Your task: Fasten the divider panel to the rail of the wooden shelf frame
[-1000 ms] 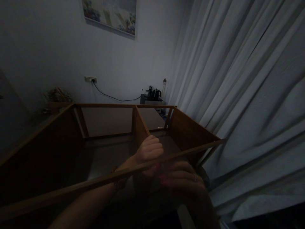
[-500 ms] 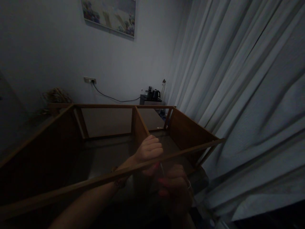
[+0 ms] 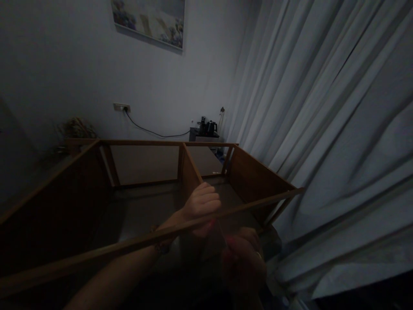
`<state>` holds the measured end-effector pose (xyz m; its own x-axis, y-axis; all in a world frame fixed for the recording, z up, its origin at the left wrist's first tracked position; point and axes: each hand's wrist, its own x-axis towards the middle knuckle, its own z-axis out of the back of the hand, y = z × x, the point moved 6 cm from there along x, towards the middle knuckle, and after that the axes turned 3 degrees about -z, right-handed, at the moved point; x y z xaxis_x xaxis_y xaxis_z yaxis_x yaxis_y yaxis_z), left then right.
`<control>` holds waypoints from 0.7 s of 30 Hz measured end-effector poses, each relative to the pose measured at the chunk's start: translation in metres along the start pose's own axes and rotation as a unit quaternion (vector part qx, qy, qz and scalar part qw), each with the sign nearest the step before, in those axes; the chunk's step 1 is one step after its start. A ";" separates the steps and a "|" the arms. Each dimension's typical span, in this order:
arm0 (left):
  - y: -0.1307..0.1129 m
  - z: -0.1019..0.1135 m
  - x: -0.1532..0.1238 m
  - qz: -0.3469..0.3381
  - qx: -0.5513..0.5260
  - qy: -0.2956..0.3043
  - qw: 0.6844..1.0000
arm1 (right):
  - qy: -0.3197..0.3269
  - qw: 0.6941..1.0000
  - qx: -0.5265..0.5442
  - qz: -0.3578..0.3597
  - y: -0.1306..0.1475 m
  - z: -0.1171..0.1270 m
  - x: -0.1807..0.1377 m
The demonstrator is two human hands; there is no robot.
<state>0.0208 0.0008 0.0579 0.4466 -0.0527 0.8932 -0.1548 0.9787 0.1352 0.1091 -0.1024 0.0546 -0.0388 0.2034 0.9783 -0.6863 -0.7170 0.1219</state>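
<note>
Wooden frame (image 3: 129,244); left fingers (image 3: 206,200) curled at its divider (image 3: 189,170), grip unclear; right fingers (image 3: 237,246) closed on a thin rod (image 3: 222,230)

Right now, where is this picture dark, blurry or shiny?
In the head view, dimness covers everything, deepest toward the bottom; in the head view, the bare right hand wearing a ring looks dark and soft-edged; in the head view, a pale glare spot lies on the flat grey panel inside the brown wooden frame.

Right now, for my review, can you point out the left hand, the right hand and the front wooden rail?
Left hand (image 3: 200,203), head view: near the knuckles.
Right hand (image 3: 244,260), head view: middle, dimly lit.
Front wooden rail (image 3: 129,246), head view: left stretch.
</note>
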 end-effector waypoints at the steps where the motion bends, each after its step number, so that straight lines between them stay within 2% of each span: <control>1: 0.000 0.000 0.000 0.000 -0.001 0.004 1.000 | -0.010 1.000 -0.010 -0.019 -0.001 0.000 -0.001; 4: -0.001 0.001 0.000 0.006 -0.003 0.007 1.000 | -0.039 0.994 0.011 -0.100 -0.008 0.000 -0.008; 7: -0.001 0.003 0.001 0.022 0.005 -0.010 1.000 | -0.055 0.981 0.090 -0.164 -0.016 -0.003 -0.019; 12: -0.003 0.004 0.000 0.002 0.001 -0.038 0.999 | -0.030 0.945 0.220 -0.239 -0.028 -0.009 -0.031; 14: -0.002 0.003 -0.001 0.002 0.000 -0.039 0.999 | -0.010 0.944 0.235 -0.231 -0.029 -0.008 -0.030; 17: 0.001 0.001 -0.002 0.006 -0.004 -0.033 0.999 | 0.033 0.960 0.223 -0.168 -0.027 -0.006 -0.025; 21: 0.001 -0.001 -0.002 -0.003 -0.008 -0.023 1.000 | 0.064 0.988 0.121 -0.064 -0.022 0.002 -0.018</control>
<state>0.0203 0.0020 0.0557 0.4073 -0.0680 0.9108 -0.1371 0.9814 0.1346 0.1262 -0.0912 0.0346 -0.0652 0.3748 0.9248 -0.4984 -0.8152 0.2952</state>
